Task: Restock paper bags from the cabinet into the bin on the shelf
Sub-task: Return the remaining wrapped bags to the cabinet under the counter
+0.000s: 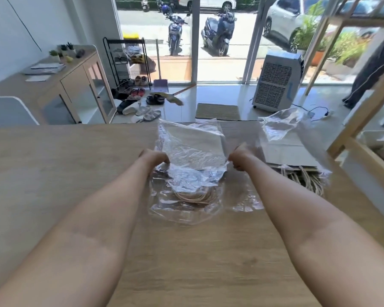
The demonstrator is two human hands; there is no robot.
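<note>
A wide light-wood table (pixel 53 173) fills the lower view, seen from above by a person whose two bare forearms reach forward over it; beyond its far edge, a tiled floor runs to tall glass doors (pixel 222 41) with parked scooters and cars outside; a white portable air cooler (pixel 277 83) stands on the floor near the doors, and a low wooden cabinet (pixel 80 85) with glass doors sits at left beside a black shoe rack (pixel 129 63) and scattered sandals; a pale wooden shelf frame (pixel 364 111) rises at the right edge, with a white bin (pixel 374 138) partly visible on it; on the table at right lies a flat stack of paper bags (pixel 293 156) with twisted cord handles, partly covered by loose clear plastic; in the middle of the table lies a second pack of paper bags (pixel 200 142) inside a crinkled clear plastic wrapper (pixel 186 171), its cord handles bunched toward the person; the left hand (pixel 154 158) pinches the wrapper's left edge with curled fingers; the right hand (pixel 239 158) grasps the wrapper's right edge, fingers curled round the plastic, which is lifted between the two hands
</note>
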